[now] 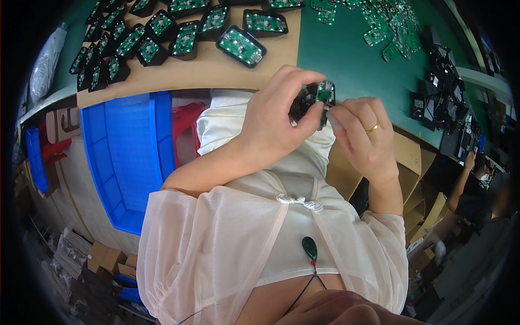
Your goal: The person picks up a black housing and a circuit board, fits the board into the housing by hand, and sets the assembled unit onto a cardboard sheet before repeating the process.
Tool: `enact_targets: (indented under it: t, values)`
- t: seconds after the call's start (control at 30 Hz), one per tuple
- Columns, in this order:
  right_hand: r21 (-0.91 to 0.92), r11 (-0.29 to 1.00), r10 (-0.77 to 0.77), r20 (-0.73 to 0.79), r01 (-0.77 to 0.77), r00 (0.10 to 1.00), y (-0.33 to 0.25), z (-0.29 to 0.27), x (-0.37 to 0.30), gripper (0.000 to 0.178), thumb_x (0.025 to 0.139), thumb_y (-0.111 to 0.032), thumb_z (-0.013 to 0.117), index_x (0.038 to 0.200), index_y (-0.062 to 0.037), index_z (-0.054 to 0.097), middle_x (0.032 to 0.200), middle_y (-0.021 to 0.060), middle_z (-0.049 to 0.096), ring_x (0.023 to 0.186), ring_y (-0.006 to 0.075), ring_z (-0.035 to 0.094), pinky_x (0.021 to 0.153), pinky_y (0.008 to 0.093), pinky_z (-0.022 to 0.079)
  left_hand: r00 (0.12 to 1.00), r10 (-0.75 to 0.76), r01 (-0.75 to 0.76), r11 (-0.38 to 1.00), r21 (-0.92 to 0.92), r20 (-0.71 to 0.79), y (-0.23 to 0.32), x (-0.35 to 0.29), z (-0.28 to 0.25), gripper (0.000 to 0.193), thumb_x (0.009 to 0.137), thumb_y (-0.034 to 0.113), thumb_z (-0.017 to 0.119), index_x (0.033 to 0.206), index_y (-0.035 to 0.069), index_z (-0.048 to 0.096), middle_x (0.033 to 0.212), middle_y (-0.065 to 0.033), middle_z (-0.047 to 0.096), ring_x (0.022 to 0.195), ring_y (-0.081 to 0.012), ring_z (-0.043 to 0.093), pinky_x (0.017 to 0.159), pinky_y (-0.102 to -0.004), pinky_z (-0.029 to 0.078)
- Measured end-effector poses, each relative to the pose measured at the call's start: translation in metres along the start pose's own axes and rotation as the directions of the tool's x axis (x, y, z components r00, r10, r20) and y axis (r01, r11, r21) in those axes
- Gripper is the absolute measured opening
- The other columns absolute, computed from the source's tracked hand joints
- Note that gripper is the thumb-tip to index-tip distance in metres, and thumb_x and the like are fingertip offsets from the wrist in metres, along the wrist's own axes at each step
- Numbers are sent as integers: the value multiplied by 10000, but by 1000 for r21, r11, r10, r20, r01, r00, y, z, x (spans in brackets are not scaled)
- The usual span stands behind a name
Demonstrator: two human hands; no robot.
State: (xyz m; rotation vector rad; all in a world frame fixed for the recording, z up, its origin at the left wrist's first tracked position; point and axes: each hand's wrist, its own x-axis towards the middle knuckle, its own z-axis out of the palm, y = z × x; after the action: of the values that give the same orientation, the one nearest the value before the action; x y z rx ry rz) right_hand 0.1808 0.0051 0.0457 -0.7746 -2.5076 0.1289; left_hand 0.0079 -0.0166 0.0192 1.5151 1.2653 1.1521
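Observation:
Both hands meet over my lap at the edge of the green workbench (346, 59). My left hand (276, 116) grips a small black housing with a green circuit board (324, 96) set in it, thumb and fingers wrapped around its left side. My right hand (360, 132), with a gold ring on one finger, pinches the same part from the right and below. The lower part of the housing is hidden by my fingers.
Several black housings with green boards (162, 35) lie in rows on a cardboard sheet (206, 70). Loose green boards (387, 24) are piled at the back. Black parts (441, 89) line the right side. A blue crate (127, 157) stands left. Another person (474, 189) sits far right.

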Motion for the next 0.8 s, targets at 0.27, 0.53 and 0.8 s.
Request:
enact_targets:
  t: [0.27, 0.53, 0.8]
  values:
    - [8, 1000, 25, 58, -25, 998, 3, 3, 3, 264, 599, -43, 592, 854, 9, 547, 845, 102, 526, 710, 239, 507, 572, 306, 437, 999, 39, -39, 999, 0, 19, -3, 4, -1, 288, 735, 39, 612, 1012, 54, 537, 886, -85, 526, 654, -196, 558, 510, -269, 455]
    - [766, 307, 706, 214, -565, 675, -7, 27, -28, 432, 843, -139, 587, 1217, -22, 406, 832, 66, 549, 629, 105, 517, 504, 206, 409, 999, -32, 33, 996, -84, 13, -20, -1, 5, 286, 815, 62, 580, 1097, 25, 551, 963, -61, 551, 691, -80, 516, 543, -180, 403]
    - [839, -109, 771, 410, -533, 487, -23, 35, -16, 332, 888, -131, 533, 1179, -46, 397, 717, 49, 547, 489, 61, 466, 396, 175, 342, 998, 52, -52, 999, -16, 23, -14, -2, 12, 305, 800, 43, 583, 1103, 18, 554, 996, -108, 562, 717, -158, 571, 566, -229, 452]
